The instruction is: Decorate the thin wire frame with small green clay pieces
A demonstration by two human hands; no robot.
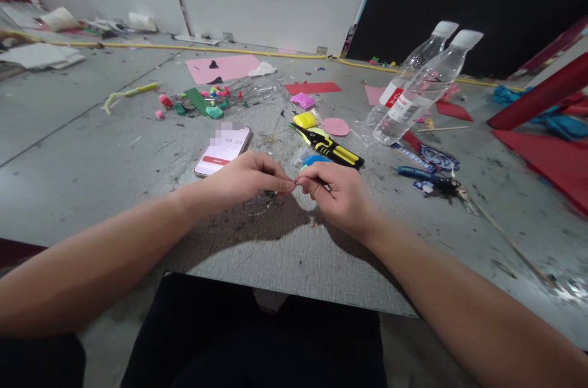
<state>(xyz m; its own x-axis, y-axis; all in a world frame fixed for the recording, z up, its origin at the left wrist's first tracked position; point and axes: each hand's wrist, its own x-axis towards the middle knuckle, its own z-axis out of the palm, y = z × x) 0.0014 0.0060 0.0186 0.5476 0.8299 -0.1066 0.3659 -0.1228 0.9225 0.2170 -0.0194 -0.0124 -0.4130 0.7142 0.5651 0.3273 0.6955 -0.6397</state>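
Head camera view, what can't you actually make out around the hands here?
- What the left hand and right hand pinch between their fingertips: too small and thin, covered by the fingers.
- The phone screen: its top is blurred, the text too small to read.
- The bottles' labels: too small and angled.
- The blue piece behind the right hand: partly hidden by the knuckles.
- The pliers' jaws: too small to tell.

Clutter on a grey work mat (285, 253)

A phone (222, 151) lies left of centre, yellow-black pliers (331, 148) right of it; two clear bottles (413, 91) tilt at far right, with pink paper (223, 67) far and red paper (546, 158) right.
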